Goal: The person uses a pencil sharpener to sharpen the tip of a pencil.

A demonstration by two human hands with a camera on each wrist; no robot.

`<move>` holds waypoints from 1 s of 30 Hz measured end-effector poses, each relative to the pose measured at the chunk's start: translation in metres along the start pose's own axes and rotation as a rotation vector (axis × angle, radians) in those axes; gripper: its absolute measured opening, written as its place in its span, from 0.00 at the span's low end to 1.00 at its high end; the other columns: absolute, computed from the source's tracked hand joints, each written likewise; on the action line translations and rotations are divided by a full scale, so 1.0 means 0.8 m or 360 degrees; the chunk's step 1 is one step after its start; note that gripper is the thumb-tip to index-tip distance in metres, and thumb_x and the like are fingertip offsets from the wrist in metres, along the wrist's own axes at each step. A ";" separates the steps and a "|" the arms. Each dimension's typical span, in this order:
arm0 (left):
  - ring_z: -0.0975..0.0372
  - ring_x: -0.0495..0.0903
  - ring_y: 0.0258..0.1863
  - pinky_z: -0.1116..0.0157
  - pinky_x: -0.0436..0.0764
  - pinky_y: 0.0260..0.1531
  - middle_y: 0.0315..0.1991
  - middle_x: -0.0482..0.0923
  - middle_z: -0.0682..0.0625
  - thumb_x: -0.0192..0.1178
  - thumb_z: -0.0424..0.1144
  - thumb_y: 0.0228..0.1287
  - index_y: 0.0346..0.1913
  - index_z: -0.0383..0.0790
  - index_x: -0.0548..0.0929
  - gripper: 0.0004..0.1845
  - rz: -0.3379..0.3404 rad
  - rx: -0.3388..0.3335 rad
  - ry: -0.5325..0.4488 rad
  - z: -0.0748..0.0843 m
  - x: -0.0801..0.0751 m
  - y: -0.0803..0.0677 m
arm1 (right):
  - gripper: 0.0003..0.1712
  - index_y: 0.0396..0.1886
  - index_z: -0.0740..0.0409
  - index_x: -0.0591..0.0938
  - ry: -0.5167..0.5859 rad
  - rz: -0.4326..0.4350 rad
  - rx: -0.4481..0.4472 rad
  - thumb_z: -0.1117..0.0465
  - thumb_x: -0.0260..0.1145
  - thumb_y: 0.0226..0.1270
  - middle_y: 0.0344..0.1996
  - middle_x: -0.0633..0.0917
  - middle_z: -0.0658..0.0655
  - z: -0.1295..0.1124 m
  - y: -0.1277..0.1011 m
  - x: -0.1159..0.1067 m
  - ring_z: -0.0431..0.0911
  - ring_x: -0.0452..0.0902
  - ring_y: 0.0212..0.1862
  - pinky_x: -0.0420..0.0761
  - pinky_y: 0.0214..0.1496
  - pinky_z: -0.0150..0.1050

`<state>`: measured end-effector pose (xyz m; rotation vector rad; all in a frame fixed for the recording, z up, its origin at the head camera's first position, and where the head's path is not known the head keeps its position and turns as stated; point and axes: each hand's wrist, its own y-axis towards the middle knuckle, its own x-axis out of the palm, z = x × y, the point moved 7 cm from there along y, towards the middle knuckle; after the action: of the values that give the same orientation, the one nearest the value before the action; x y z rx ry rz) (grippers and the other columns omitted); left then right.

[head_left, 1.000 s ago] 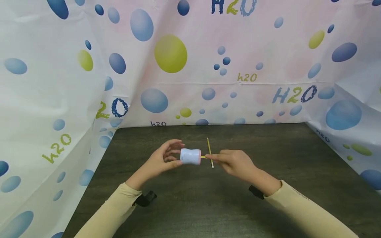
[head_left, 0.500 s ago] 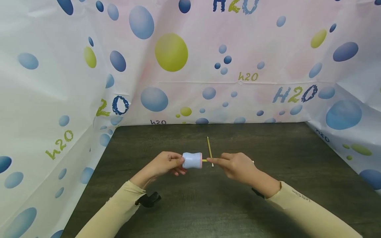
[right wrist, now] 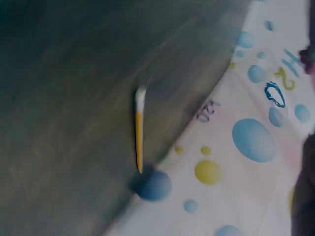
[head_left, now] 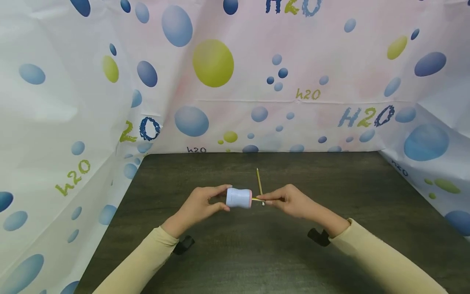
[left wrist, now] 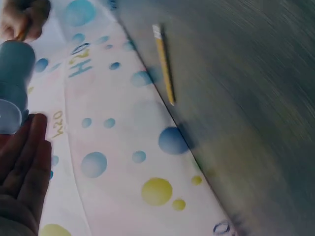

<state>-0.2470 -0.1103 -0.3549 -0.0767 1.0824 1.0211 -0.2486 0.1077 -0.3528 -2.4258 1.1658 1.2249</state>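
- Left hand [head_left: 200,208] is gripping the pale blue cylinder [head_left: 238,198] by its plain end, thumb on the near side, fingers on the far side.
- Cylinder is lying sideways in the air above the dark table [head_left: 235,257], pink end facing the right hand [head_left: 293,202].
- Right hand is pinching a thin pencil [head_left: 257,199] between thumb and fingers; its other end is meeting the pink end (how far in, can't tell from here).
- Second pencil [head_left: 259,181], yellow, is lying on the table just beyond the hands, white end toward the person, tip toward the back.
- Both arms are wearing cream sleeves [head_left: 382,255]; dark straps [head_left: 318,237] are showing under the wrists.
- Bubble-print sheet [head_left: 249,53] is hanging behind and along both sides, reading "H2O".
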 end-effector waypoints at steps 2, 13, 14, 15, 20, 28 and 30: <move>0.51 0.90 0.43 0.59 0.89 0.40 0.48 0.90 0.39 0.76 0.36 0.51 0.61 0.28 0.82 0.32 0.0054 0.0098 0.0108 0.007 0.000 -0.003 | 0.16 0.57 0.66 0.85 0.0176 -0.0081 0.0160 0.69 0.63 0.73 0.45 0.90 0.69 0.010 0.000 0.002 0.32 0.49 0.17 0.59 0.20 0.30; 0.46 0.83 0.58 0.52 0.86 0.53 0.63 0.78 0.33 0.65 0.55 0.70 0.72 0.34 0.66 0.39 -0.0194 -0.0591 -0.0642 -0.023 0.015 -0.008 | 0.20 0.52 0.57 0.90 -0.0687 0.0414 -0.0514 0.74 0.70 0.62 0.22 0.83 0.51 -0.021 -0.020 0.003 0.28 0.55 0.22 0.56 0.24 0.24; 0.48 0.85 0.55 0.52 0.87 0.52 0.61 0.79 0.31 0.61 0.61 0.71 0.72 0.32 0.66 0.41 -0.0235 -0.0669 -0.0738 -0.026 0.018 -0.009 | 0.17 0.51 0.55 0.90 -0.0810 0.0500 -0.0618 0.73 0.68 0.66 0.19 0.79 0.49 -0.026 -0.025 0.004 0.29 0.52 0.21 0.53 0.24 0.24; 0.50 0.86 0.52 0.53 0.87 0.50 0.58 0.81 0.31 0.56 0.65 0.72 0.71 0.31 0.67 0.43 -0.0279 -0.0746 -0.0817 -0.030 0.022 -0.011 | 0.15 0.50 0.54 0.90 -0.0912 0.0577 -0.0706 0.71 0.64 0.71 0.18 0.75 0.48 -0.029 -0.030 0.005 0.31 0.48 0.21 0.50 0.23 0.24; 0.63 0.89 0.38 0.60 0.88 0.42 0.45 0.89 0.34 0.49 0.71 0.72 0.62 0.25 0.77 0.46 -0.0533 -0.0870 -0.0998 -0.032 0.038 -0.017 | 0.31 0.49 0.51 0.90 -0.1102 0.0709 -0.0927 0.55 0.38 0.85 0.18 0.72 0.46 -0.037 -0.039 0.011 0.34 0.46 0.18 0.47 0.20 0.25; 0.60 0.89 0.42 0.53 0.88 0.50 0.51 0.84 0.27 0.61 0.64 0.68 0.61 0.21 0.77 0.43 -0.0502 -0.0829 -0.1113 -0.026 0.045 -0.016 | 0.31 0.50 0.52 0.89 -0.1238 0.0667 -0.1003 0.63 0.35 0.80 0.17 0.73 0.47 -0.044 -0.043 0.016 0.34 0.47 0.17 0.51 0.16 0.27; 0.57 0.89 0.45 0.49 0.87 0.53 0.53 0.83 0.28 0.62 0.63 0.67 0.61 0.21 0.76 0.43 -0.0444 -0.0815 -0.1102 -0.027 0.043 -0.016 | 0.28 0.50 0.52 0.89 -0.1257 0.0655 -0.0992 0.67 0.41 0.76 0.18 0.73 0.48 -0.046 -0.042 0.014 0.34 0.49 0.17 0.51 0.15 0.28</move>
<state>-0.2500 -0.1061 -0.3974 -0.2591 0.1614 0.9428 -0.1984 0.1064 -0.3429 -1.6573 1.1358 2.6615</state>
